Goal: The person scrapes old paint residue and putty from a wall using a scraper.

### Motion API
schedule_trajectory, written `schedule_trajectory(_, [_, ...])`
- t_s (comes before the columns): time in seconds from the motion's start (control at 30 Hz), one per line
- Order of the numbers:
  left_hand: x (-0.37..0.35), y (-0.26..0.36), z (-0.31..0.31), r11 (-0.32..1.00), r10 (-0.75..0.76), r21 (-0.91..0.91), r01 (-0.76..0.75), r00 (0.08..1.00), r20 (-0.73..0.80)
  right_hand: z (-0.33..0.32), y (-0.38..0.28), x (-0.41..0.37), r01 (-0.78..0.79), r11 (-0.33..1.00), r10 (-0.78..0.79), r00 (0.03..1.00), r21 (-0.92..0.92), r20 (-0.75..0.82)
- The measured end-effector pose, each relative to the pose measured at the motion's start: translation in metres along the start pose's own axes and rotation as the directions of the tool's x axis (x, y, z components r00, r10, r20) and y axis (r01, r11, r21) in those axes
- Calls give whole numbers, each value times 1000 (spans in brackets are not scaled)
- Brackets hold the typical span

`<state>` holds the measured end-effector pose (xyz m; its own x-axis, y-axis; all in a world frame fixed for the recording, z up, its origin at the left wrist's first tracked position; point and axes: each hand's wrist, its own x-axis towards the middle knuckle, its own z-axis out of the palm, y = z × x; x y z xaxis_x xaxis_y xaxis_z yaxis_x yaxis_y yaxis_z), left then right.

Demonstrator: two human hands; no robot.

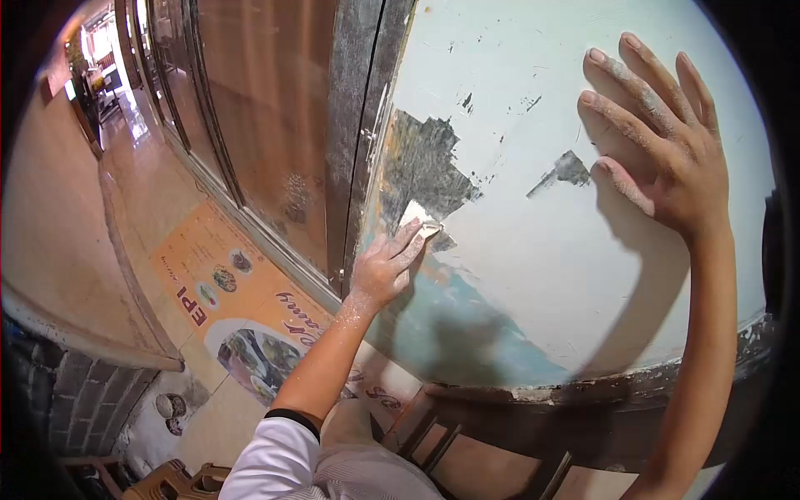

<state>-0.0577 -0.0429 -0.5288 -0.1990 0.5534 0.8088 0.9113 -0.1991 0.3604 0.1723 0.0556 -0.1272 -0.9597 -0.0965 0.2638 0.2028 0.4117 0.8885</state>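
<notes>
My left hand, dusted with white powder, grips a small folded whitish piece, perhaps sandpaper, against the panel. It touches the lower part of a dark bare patch in the white paint. My right hand is raised at the upper right, fingers spread near or on the white panel, holding nothing. A smaller dark patch lies left of its thumb. Pale blue-green paint shows along the panel's lower edge.
A dark wooden frame borders the panel, with glass doors beyond. An orange printed banner lies on the floor at left. Grey blocks and brown wooden furniture are at lower left. Dark slats sit below the panel.
</notes>
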Motion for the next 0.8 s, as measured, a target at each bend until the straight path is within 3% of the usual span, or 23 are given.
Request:
schedule_trajectory(0.1, [-2,-5,7,998,53,19,-52,994,-91,-3,-2,3,-9,1000,9,1000,-2,-5])
schedule_trajectory(0.37, [1,-1,3,1000,10,13,-10,1000,-28,-1,-1,2,-8,1000,8,1000,16,-29])
schedule_trajectory(0.4, [6,0,3,997,74,-11,-76,989,-130,-1,-1,1,-14,1000,14,1000,2,-18])
schedule_trajectory(0.43, [10,1,4,997,77,-10,-79,988,-131,-1,-1,0,-20,1000,20,1000,-13,-7])
schedule_trajectory(0.53, [18,14,-7,997,-37,-61,37,999,16,0,-3,0,-18,1000,18,1000,-14,8])
schedule_trajectory(0.77, [15,13,-1,997,-16,-75,12,998,-53,-5,-2,4,-25,1000,25,1000,-13,0])
schedule_trajectory(0.8, [21,20,-9,993,-95,-60,98,994,59,-4,-2,3,-20,1000,20,1000,-11,-3])
